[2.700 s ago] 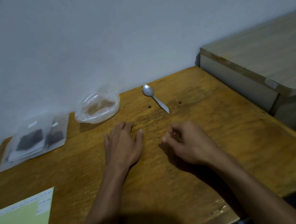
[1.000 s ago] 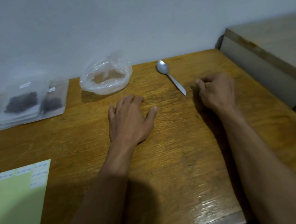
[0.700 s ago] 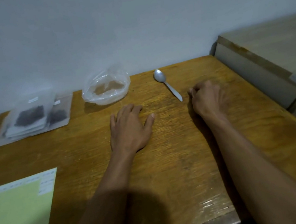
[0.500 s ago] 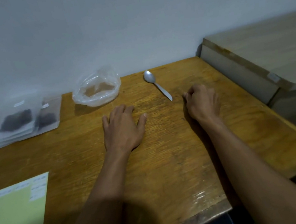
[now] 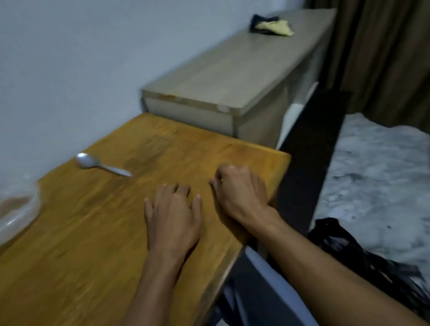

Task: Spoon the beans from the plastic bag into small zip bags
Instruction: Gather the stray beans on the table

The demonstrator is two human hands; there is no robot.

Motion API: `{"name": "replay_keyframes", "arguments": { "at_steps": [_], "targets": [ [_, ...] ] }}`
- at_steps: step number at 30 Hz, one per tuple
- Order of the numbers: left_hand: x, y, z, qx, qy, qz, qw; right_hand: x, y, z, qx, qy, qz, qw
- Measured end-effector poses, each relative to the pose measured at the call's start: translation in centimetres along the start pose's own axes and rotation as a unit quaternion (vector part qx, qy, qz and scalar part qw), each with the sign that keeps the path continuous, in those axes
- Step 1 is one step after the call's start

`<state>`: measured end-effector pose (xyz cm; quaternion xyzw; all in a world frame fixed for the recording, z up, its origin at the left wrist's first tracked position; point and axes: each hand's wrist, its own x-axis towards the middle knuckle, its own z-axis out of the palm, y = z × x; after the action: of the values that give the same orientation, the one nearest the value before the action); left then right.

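Note:
A clear plastic bag [image 5: 1,217] with brown beans in it lies at the left edge of the view on the wooden table [image 5: 89,265]. A metal spoon [image 5: 99,164] rests near the wall, bowl up, apart from both hands. My left hand [image 5: 173,216] lies flat on the table, fingers spread. My right hand [image 5: 240,191] rests beside it near the table's right edge, fingers curled under, and it holds nothing that I can see. The small zip bags are out of view.
A low grey-brown cabinet [image 5: 238,81] stands against the wall right of the table, with a yellow and dark bundle [image 5: 271,27] on its far end. Brown curtains [image 5: 398,32] hang at the right. A black plastic bag [image 5: 362,260] lies on the mottled floor.
The view has swung to the right: the zip bags and the green sheet have left the frame, and the floor and curtains have come in. Both hands stay resting on the table.

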<state>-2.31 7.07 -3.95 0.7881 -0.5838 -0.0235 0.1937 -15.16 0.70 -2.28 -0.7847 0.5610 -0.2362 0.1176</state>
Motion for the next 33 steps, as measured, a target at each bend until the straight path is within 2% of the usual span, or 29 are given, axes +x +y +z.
{"name": "replay_keyframes", "arguments": {
  "at_steps": [2, 4, 8, 14, 18, 20, 26, 33],
  "targets": [
    [0.3, 3.1, 1.0, -0.022, -0.018, 0.064, 0.998, -2.1, 2.6, -2.0, 0.020, 0.036, 0.035, 0.999],
    [0.5, 6.4, 2.1, -0.051, -0.032, 0.127, 0.990, -4.3, 6.1, -3.8, 0.090, 0.084, 0.111, 0.986],
    [1.6, 11.5, 3.9, -0.088, -0.044, 0.221, 0.970, -7.7, 13.7, -4.8, 0.213, 0.149, 0.261, 0.930],
    [3.0, 14.6, 5.7, -0.101, -0.029, 0.224, 0.969, -12.8, 22.1, -1.9, 0.262, 0.145, 0.414, 0.859],
    [3.1, 14.8, 6.1, -0.076, -0.035, 0.231, 0.969, -15.3, 24.9, 2.4, 0.235, 0.067, 0.479, 0.843],
    [3.1, 14.6, 6.2, -0.077, -0.042, 0.232, 0.969, -16.5, 25.5, 3.9, 0.223, 0.034, 0.502, 0.835],
    [3.1, 14.4, 6.2, -0.083, -0.052, 0.223, 0.970, -17.0, 25.6, 4.8, 0.235, 0.059, 0.512, 0.824],
    [2.5, 14.7, 5.5, -0.105, -0.066, 0.188, 0.974, -14.5, 23.0, 2.3, 0.297, 0.094, 0.440, 0.842]
  ]
}}
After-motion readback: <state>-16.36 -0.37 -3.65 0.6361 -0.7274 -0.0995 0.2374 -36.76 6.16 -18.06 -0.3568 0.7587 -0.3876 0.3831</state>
